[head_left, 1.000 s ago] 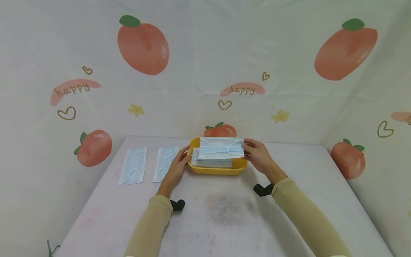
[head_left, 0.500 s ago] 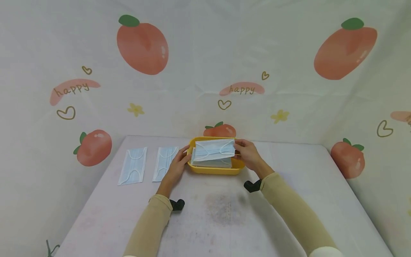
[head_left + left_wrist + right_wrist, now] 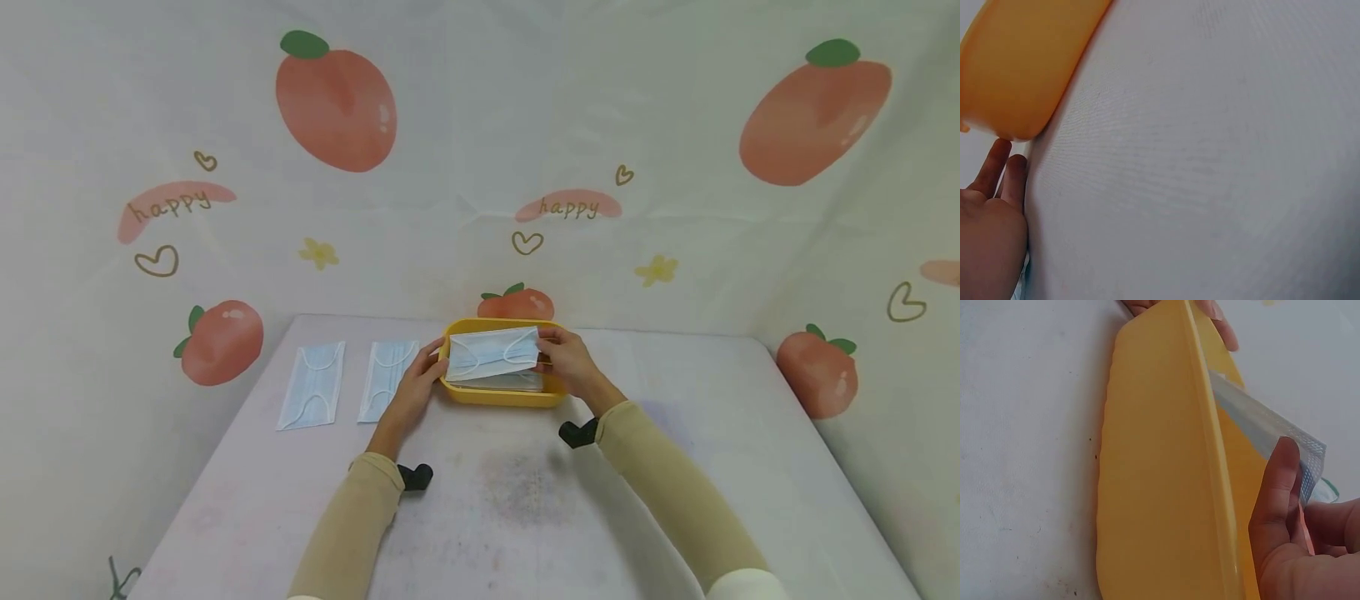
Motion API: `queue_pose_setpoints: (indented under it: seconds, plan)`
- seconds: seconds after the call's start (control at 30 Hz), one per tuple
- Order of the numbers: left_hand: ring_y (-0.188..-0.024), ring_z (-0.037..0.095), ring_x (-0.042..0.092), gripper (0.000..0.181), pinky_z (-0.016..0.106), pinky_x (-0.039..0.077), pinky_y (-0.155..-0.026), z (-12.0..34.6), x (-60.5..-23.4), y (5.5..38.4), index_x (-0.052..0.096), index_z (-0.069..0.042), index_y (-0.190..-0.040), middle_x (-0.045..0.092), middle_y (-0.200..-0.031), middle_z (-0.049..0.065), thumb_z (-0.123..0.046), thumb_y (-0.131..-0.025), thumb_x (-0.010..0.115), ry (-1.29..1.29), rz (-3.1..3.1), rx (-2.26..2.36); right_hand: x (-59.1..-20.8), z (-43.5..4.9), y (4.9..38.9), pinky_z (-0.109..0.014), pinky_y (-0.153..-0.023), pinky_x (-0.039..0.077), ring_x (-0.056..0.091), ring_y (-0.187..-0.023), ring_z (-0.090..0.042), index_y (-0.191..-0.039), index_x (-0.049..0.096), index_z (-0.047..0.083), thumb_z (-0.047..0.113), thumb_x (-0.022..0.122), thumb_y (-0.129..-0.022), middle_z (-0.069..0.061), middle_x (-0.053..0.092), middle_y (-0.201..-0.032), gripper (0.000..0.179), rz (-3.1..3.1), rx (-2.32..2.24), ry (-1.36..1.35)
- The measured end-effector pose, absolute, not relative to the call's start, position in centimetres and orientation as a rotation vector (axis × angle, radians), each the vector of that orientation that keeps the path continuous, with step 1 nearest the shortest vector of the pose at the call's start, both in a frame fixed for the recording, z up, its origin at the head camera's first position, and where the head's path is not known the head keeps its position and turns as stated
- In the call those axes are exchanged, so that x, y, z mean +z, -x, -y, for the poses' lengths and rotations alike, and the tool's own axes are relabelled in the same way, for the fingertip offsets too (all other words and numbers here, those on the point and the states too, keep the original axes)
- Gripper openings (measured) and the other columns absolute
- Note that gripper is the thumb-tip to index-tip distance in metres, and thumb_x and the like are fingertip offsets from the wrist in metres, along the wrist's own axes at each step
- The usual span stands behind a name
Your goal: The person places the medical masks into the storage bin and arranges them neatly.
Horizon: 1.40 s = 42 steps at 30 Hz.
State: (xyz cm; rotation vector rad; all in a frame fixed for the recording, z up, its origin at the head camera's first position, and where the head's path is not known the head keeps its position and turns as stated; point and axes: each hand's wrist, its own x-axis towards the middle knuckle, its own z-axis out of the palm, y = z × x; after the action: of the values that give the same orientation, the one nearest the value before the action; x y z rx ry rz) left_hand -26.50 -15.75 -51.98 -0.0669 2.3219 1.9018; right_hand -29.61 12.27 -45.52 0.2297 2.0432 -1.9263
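Slanting over a yellow, round-cornered plastic tray [image 3: 510, 400], a pale-blue, pleated rectangular face mask [image 3: 491, 350] is pinched at its right end between the thumb and fingers of the right hand [image 3: 576, 367], while the tray's left rim is gripped by the left hand [image 3: 412, 390]. Beneath it, other blue-and-white masks [image 3: 502, 382] are contained in the tray; whether they are touched by the held mask cannot be told. With the thin fabric supported at one end only, its free left end could be snagged on the rim or buckled if lowered at this tilt, and the masks below could be pushed askew by its edge. The tray could also be nudged along the white worktop [image 3: 487, 533] by a brush of the right hand, should the left grip be loosened. To the left, an outer pale-blue mask [image 3: 312, 385] is laid flat and wholly uncovered; an inner pale-blue mask [image 3: 386, 379] is partly covered by the left hand, by which its direct path to the tray is blocked. Black wrist mounts [image 3: 416, 477] are worn at the cuffs of beige sleeves [image 3: 345, 525], and a white cloth backdrop [image 3: 442, 125] is printed with red fruit [image 3: 336, 108].
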Motion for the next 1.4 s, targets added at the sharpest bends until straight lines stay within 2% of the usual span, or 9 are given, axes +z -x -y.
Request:
queue_pose_setpoints:
  seconds: [0.23, 0.47, 0.63, 0.8, 0.93, 1.07, 1.17, 1.3, 1.4]
  plan:
    - [-0.144, 0.030, 0.046, 0.048, 0.051, 0.032, -0.125, 15.8, -51.9, 26.5, 0.042, -0.035, -0.153, 0.047, -0.156, 0.012, -0.036, -0.106, 0.053, 0.026, -2.309, 1.956, -45.6, -11.8, 29.6, -0.021, -0.080, 0.059, 0.059, -0.100, -0.022, -0.147, 0.045, 0.005, 0.015, 0.047, -0.109, -0.014, 0.053, -0.139, 0.040, -2.057, -1.887, -0.185]
    - [-0.144, 0.029, 0.046, 0.047, 0.051, 0.032, -0.125, 15.6, -51.8, 26.4, 0.042, -0.038, -0.152, 0.047, -0.156, 0.010, -0.040, -0.106, 0.052, 0.063, -2.330, 1.921, -45.4, -11.8, 29.5, -0.037, -0.102, 0.057, 0.060, -0.112, -0.029, -0.150, 0.044, 0.006, 0.021, 0.048, -0.109, -0.014, 0.053, -0.144, 0.044, -2.137, -1.779, -0.166]
    - [-0.144, 0.029, 0.045, 0.046, 0.051, 0.032, -0.125, 15.6, -51.8, 26.5, 0.043, -0.041, -0.151, 0.048, -0.155, 0.009, -0.041, -0.105, 0.053, 0.099, -2.333, 1.909, -45.1, -11.8, 29.3, -0.049, -0.117, 0.044, 0.049, -0.137, -0.036, -0.158, 0.032, 0.006, 0.035, 0.050, -0.108, -0.015, 0.039, -0.161, 0.060, -2.189, -1.650, -0.117]
    - [-0.144, 0.029, 0.045, 0.046, 0.051, 0.032, -0.125, 15.7, -51.9, 26.5, 0.043, -0.043, -0.150, 0.048, -0.154, 0.009, -0.043, -0.105, 0.053, 0.107, -2.343, 1.888, -44.7, -12.0, 28.7, -0.055, -0.127, 0.024, 0.024, -0.156, -0.038, -0.164, 0.014, 0.006, 0.047, 0.052, -0.104, -0.016, 0.018, -0.171, 0.081, -2.264, -1.510, -0.004]
    - [-0.144, 0.029, 0.045, 0.047, 0.051, 0.032, -0.125, 15.7, -51.9, 26.4, 0.042, -0.042, -0.150, 0.048, -0.154, 0.009, -0.042, -0.105, 0.053, 0.097, -2.338, 1.889, -44.6, -12.0, 28.1, -0.059, -0.128, 0.019, 0.019, -0.158, -0.039, -0.165, 0.007, 0.010, 0.055, 0.053, -0.101, -0.014, 0.012, -0.173, 0.091, -2.369, -1.364, 0.096]
    - [-0.144, 0.029, 0.045, 0.046, 0.051, 0.032, -0.125, 15.7, -51.9, 26.4, 0.042, -0.041, -0.151, 0.047, -0.154, 0.010, -0.041, -0.106, 0.052, 0.095, -2.332, 1.895, -44.4, -11.9, 27.6, -0.060, -0.128, 0.018, 0.020, -0.157, -0.039, -0.165, 0.010, 0.010, 0.057, 0.052, -0.101, -0.015, 0.014, -0.172, 0.090, -2.495, -1.215, 0.221]
    - [-0.144, 0.029, 0.045, 0.046, 0.051, 0.031, -0.126, 15.6, -51.9, 26.4, 0.042, -0.041, -0.151, 0.047, -0.155, 0.009, -0.041, -0.106, 0.052, 0.106, -2.327, 1.896, -44.2, -11.7, 27.2, -0.059, -0.129, 0.015, 0.016, -0.159, -0.039, -0.164, 0.013, 0.009, 0.057, 0.052, -0.101, -0.018, 0.013, -0.172, 0.088, -2.575, -1.099, 0.343]
    - [-0.145, 0.029, 0.045, 0.047, 0.051, 0.031, -0.126, 15.6, -51.9, 26.4, 0.042, -0.041, -0.151, 0.047, -0.155, 0.010, -0.041, -0.105, 0.053, 0.108, -2.323, 1.893, -44.2, -11.6, 26.7, -0.062, -0.128, 0.016, 0.011, -0.159, -0.042, -0.165, 0.012, 0.011, 0.061, 0.051, -0.100, -0.019, 0.004, -0.172, 0.091, -2.640, -0.935, 0.468]
    - [-0.145, 0.029, 0.044, 0.047, 0.051, 0.031, -0.126, 15.6, -51.9, 26.3, 0.041, -0.043, -0.151, 0.046, -0.156, 0.009, -0.043, -0.105, 0.052, 0.107, -2.328, 1.882, -44.1, -11.6, 26.3, -0.065, -0.125, 0.022, 0.013, -0.158, -0.044, -0.165, 0.010, 0.015, 0.066, 0.050, -0.097, -0.018, -0.002, -0.173, 0.094, -2.688, -0.821, 0.499]
